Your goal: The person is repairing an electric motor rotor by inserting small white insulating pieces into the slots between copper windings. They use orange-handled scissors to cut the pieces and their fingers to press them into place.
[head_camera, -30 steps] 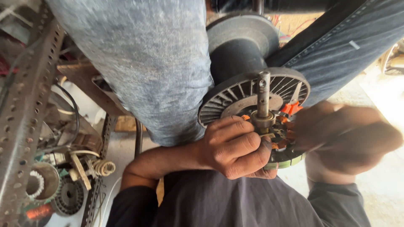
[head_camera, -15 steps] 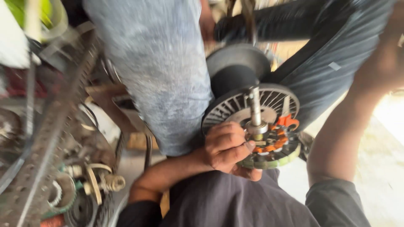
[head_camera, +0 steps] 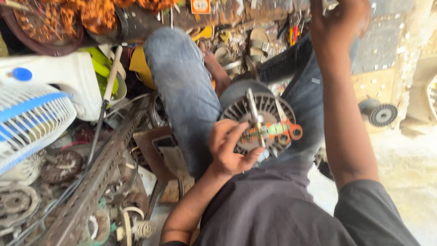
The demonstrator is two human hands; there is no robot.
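Your left hand point(head_camera: 230, 150) sits low at the centre, forearm bare, fingers curled with the index stretched forward and the thumb spread below it. Your right hand point(head_camera: 339, 20) is lifted high, well apart from it, arm extended upward, fingers loosely bent.

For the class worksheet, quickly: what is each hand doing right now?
Left hand: fingers closed on the round grey finned motor, at its orange part.
Right hand: raised, whether it holds anything cannot be told.
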